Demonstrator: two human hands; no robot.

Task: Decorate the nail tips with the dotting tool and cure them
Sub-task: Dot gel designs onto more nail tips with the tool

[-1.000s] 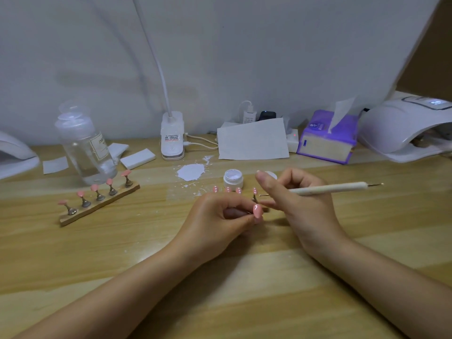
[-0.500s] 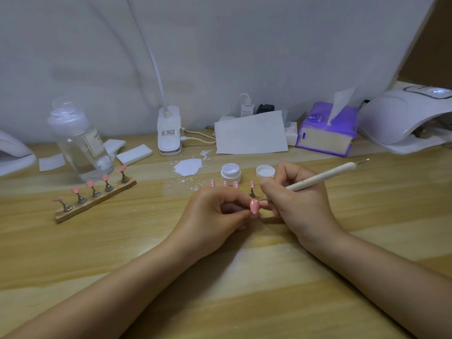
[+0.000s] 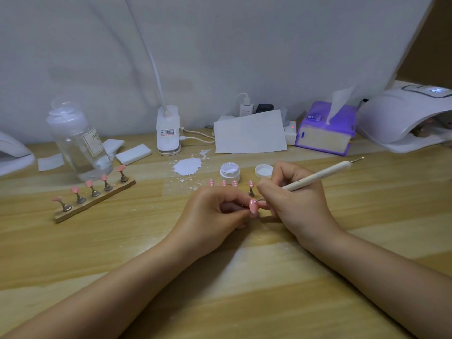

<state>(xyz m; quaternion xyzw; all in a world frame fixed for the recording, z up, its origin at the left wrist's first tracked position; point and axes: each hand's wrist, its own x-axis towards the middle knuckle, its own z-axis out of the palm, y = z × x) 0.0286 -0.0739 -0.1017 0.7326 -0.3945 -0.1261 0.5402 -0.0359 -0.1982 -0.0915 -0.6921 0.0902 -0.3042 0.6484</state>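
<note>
Our right hand [image 3: 296,201] grips the dotting tool [image 3: 315,178] pen-style, fingers clamped on the white shaft, and its metal tip now sits on the upper part of the pink nail tip [image 3: 253,206]. A second ago that tool lay almost level with its point off the nail; since then we have tilted the back end up and brought the point down to touch (so the dot is going on right now, we judge). Our left hand [image 3: 215,211] pinches the nail tip on its little stand, fingers closed around it, just above the table [image 3: 244,277] in the middle of the view.

The held nail looks glossy pink; whether a dot is on it already is too small to tell. Behind our hands, four more pink tips [image 3: 223,183] stand in a row, each with pale dots, so those look done. The open white gel pot [image 3: 230,171] and its lid [image 3: 264,171] sit just behind them. At left, a wooden holder [image 3: 95,204] carries five plain pink tips, not yet decorated. The curing lamp [image 3: 403,118] waits at far right, well apart, with something already inside it (cannot tell what). Curing of this one is still to come.
</note>
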